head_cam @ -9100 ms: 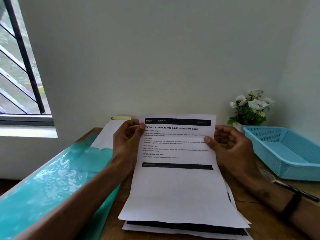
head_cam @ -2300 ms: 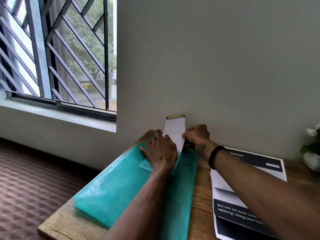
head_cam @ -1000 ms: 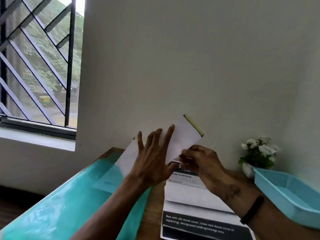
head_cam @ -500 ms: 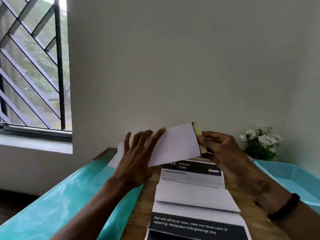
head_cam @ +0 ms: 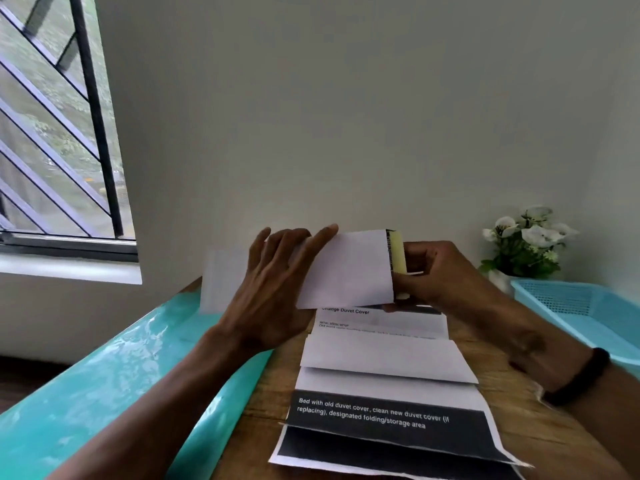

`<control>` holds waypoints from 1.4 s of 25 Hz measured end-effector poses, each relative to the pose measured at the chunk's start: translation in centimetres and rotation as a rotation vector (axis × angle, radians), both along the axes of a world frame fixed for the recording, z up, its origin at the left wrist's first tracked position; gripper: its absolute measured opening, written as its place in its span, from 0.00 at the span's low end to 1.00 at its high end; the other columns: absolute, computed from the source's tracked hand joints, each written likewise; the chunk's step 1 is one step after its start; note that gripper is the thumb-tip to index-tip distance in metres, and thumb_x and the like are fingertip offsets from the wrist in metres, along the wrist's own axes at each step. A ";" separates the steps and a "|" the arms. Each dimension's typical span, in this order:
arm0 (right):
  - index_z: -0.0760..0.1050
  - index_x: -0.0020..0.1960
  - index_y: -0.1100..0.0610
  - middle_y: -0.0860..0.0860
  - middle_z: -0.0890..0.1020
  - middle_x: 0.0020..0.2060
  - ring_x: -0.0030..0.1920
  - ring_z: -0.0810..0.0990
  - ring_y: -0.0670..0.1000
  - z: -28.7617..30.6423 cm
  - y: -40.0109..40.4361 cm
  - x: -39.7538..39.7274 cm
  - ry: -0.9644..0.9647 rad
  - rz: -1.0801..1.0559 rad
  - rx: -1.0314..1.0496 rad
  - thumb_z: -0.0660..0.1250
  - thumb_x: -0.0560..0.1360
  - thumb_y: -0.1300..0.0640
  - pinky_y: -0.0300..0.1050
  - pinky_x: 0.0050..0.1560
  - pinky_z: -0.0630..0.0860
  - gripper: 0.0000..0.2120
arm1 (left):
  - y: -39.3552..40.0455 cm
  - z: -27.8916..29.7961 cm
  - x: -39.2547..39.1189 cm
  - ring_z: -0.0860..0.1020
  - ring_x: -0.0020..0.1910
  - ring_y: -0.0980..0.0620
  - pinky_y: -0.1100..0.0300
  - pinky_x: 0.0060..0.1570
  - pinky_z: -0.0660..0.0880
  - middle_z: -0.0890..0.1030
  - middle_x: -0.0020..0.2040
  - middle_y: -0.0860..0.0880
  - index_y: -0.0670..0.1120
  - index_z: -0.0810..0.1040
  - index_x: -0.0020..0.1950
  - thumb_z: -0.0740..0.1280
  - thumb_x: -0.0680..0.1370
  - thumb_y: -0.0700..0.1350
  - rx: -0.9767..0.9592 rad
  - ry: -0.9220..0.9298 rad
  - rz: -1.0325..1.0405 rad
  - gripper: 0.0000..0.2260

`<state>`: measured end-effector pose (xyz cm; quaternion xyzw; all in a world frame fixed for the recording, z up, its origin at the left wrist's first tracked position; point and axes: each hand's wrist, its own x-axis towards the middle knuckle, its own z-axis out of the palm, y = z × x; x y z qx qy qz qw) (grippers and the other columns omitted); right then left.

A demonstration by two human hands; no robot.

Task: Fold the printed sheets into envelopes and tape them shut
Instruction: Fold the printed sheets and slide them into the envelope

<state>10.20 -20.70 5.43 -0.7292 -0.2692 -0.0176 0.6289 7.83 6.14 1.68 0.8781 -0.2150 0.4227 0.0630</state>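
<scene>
I hold a long white envelope (head_cam: 349, 268) level above the table, its yellow-strip flap end pointing right. My right hand (head_cam: 440, 271) pinches that flap end. My left hand (head_cam: 273, 285) lies flat against the front of the envelope with its fingers spread. The envelope's left end looks blurred. Below, a creased printed sheet (head_cam: 384, 358) lies on the wooden table (head_cam: 263, 400), on top of other printed sheets with black bands (head_cam: 388, 448).
A teal glossy sheet (head_cam: 104, 386) covers the table's left side. A light blue mesh basket (head_cam: 581, 313) stands at the right, with a small pot of white flowers (head_cam: 523, 247) behind it. A wall runs close behind the table, with a barred window at left.
The envelope was lifted off the teal sheet and turned from tilted to level. My right hand moved from its lower edge to the flap end. The view swung right, back over the printed sheets.
</scene>
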 end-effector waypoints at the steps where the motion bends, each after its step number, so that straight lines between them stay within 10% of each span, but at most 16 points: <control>1: 0.87 0.52 0.57 0.57 0.90 0.45 0.43 0.90 0.57 -0.1 -0.1 0.1 -0.014 -0.016 -0.027 0.76 0.72 0.70 0.45 0.42 0.86 0.12 | -0.1 0.0 -0.1 0.68 0.71 0.43 0.41 0.81 0.52 0.71 0.69 0.45 0.51 0.57 0.84 0.73 0.68 0.56 0.005 -0.018 -0.025 0.47; 10: 0.86 0.49 0.56 0.53 0.89 0.39 0.39 0.87 0.52 -1.8 -0.5 0.6 0.029 0.005 -0.145 0.73 0.73 0.73 0.42 0.35 0.83 0.14 | -0.9 -0.3 -0.4 0.72 0.67 0.43 0.42 0.77 0.60 0.74 0.66 0.46 0.51 0.63 0.82 0.74 0.69 0.60 0.150 -0.025 -0.087 0.44; 16: 0.86 0.52 0.64 0.64 0.88 0.47 0.50 0.89 0.59 -2.9 0.8 0.4 -0.096 -0.069 -0.114 0.75 0.71 0.72 0.60 0.47 0.87 0.11 | -2.0 -0.6 -0.5 0.73 0.69 0.47 0.35 0.79 0.52 0.74 0.66 0.50 0.52 0.55 0.85 0.70 0.70 0.64 0.228 -0.023 0.038 0.47; 21: 0.81 0.49 0.72 0.59 0.84 0.38 0.40 0.79 0.49 -2.7 0.7 0.8 -0.123 -0.180 -0.154 0.76 0.67 0.70 0.50 0.39 0.84 0.12 | -1.0 -0.2 -0.1 0.75 0.61 0.44 0.42 0.77 0.60 0.76 0.60 0.48 0.50 0.69 0.77 0.71 0.68 0.57 0.121 -0.056 0.024 0.38; 29: 0.86 0.56 0.60 0.59 0.89 0.48 0.46 0.88 0.56 -2.1 0.9 0.1 0.014 -0.026 0.020 0.76 0.72 0.71 0.50 0.43 0.86 0.15 | -0.4 -0.7 0.3 0.68 0.73 0.48 0.41 0.80 0.54 0.71 0.72 0.50 0.53 0.58 0.83 0.71 0.71 0.68 0.089 0.105 -0.038 0.46; 35: 0.81 0.47 0.56 0.55 0.86 0.38 0.36 0.83 0.55 -2.3 0.5 0.1 -0.157 -0.488 -0.209 0.80 0.64 0.69 0.56 0.40 0.85 0.17 | 1.2 0.2 0.1 0.72 0.61 0.48 0.51 0.71 0.64 0.74 0.62 0.49 0.50 0.64 0.80 0.75 0.68 0.61 0.050 0.035 -0.013 0.44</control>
